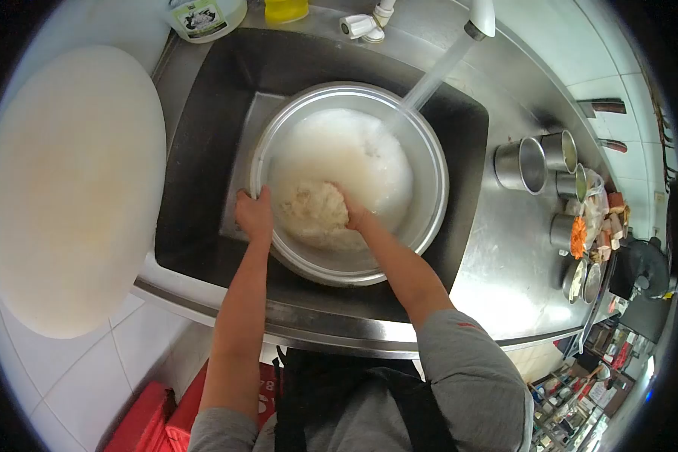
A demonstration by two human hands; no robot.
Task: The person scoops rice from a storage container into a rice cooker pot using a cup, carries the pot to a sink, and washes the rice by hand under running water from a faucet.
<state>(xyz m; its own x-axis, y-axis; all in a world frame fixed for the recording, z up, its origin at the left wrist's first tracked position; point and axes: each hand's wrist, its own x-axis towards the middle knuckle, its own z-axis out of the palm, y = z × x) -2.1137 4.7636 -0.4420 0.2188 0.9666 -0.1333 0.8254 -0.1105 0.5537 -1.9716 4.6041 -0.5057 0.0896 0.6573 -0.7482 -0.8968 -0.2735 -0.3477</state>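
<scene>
A large metal basin (437, 177) stands in the dark sink (203, 173), holding cloudy white water. Water (437, 74) streams into it from the tap (480, 22) at the upper right. My left hand (255, 215) grips the basin's left rim, fingers closed round it. Inside the basin, my right hand (348, 207) is partly sunk beside a pale, grainy mass (313, 207) that looks like rice. Its fingers are hidden by the mass and the water.
A large round whitish board (75, 188) stands left of the sink. Metal cups (521, 166) and small food containers sit on the steel counter (508, 248) at right. Bottles (207, 19) and a white tap handle (356, 27) are behind the sink. Knives (606, 106) hang on the wall.
</scene>
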